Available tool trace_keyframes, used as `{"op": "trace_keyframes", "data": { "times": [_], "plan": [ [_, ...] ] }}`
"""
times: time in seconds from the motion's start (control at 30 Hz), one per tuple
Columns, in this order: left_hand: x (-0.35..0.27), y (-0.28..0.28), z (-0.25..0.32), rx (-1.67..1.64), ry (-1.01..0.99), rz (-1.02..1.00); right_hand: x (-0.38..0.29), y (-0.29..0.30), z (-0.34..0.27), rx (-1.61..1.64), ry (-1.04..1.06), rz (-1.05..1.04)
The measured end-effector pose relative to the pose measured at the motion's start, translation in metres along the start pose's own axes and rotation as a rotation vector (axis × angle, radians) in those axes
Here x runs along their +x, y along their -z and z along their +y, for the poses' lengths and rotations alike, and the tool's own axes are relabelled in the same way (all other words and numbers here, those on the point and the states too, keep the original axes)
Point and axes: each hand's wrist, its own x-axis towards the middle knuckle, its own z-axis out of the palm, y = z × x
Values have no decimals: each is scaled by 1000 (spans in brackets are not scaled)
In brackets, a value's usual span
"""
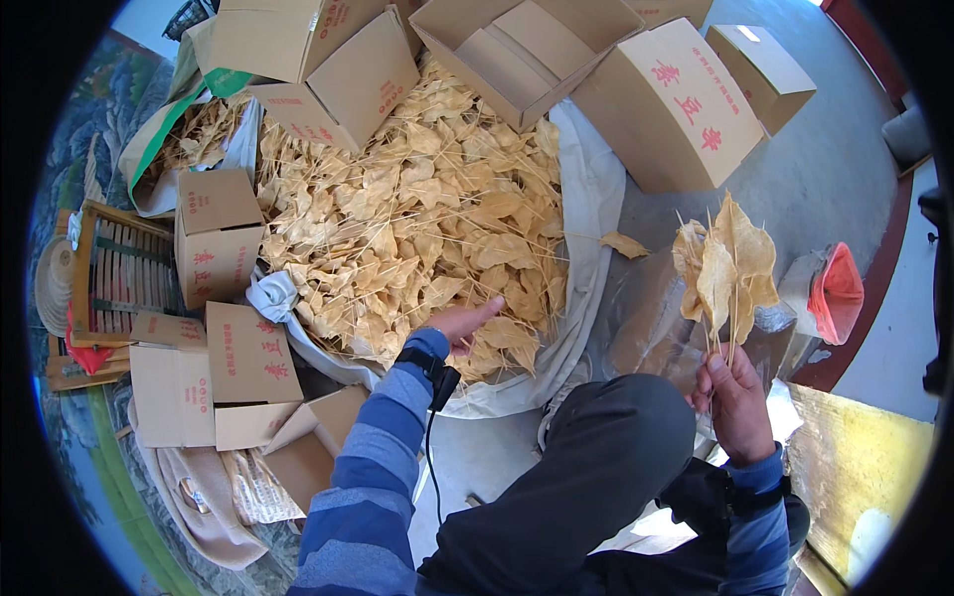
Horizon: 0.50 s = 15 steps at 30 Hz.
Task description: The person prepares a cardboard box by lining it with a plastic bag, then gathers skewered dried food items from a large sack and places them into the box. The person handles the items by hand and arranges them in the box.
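Note:
A bunch of dried tan sheets on thin skewers (718, 272), probably dried bean curd, stands upright in my right hand (734, 402), gripped by the skewers' lower ends. My left hand (466, 325) reaches over the near edge of a big heap of the same skewered sheets (417, 223). Its thumb side stretches out, clear of the other fingers, which are partly hidden; I see nothing held there. A white cloth sack (592, 186), rolled down at its rim, surrounds the heap. One loose skewered sheet (624, 244) sticks out past the sack's right rim.
Cardboard boxes with red print (674, 104) ring the heap, including an open box (533, 56) at the back and more boxes (253, 354) at left. A wooden folding chair (130, 276) stands far left. Clear plastic (641, 320) and a red-lined bag (835, 294) lie at right.

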Motion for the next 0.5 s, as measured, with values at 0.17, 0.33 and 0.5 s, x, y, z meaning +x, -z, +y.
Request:
{"op": "trace_keyframes", "data": {
  "times": [0.17,0.33,0.5],
  "plan": [
    [0,-10,-15,376,51,-74,-6,4,8,-18,-10,-20],
    [7,-9,-57,246,-52,-42,-8,8,18,7,-32,-13],
    [-34,-40,-72,-216,-187,-57,-11,10,22,2,-12,-4]
  ]
}}
